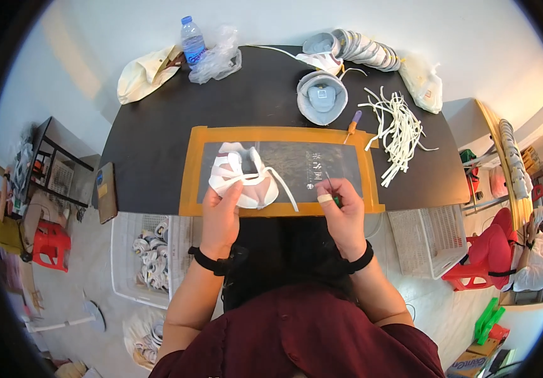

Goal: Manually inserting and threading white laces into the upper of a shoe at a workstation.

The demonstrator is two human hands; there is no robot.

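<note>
My left hand [222, 217] pinches the near left side of a white and pale pink shoe upper [257, 193], which lies over a taped work mat [252, 135]. A white lace [285, 188] crosses the upper's opening, its free end hanging to the right. Closed at the mat's right front edge, my right hand [345, 217] grips a thin metal-tipped tool [329, 181]. A bit of green shows between the fingers, perhaps its handle; the exact kind is unclear. Pale tape wraps one finger of that hand. The two hands are apart, and the tool does not touch the upper.
On the dark table [151, 138] lie an awl [352, 124], loose white laces [400, 135], a grey shoe upper [322, 97], nested uppers [367, 50], a bottle [193, 43] and a phone [106, 192]. Crates [429, 242] stand below. A seated person [530, 264] is at right.
</note>
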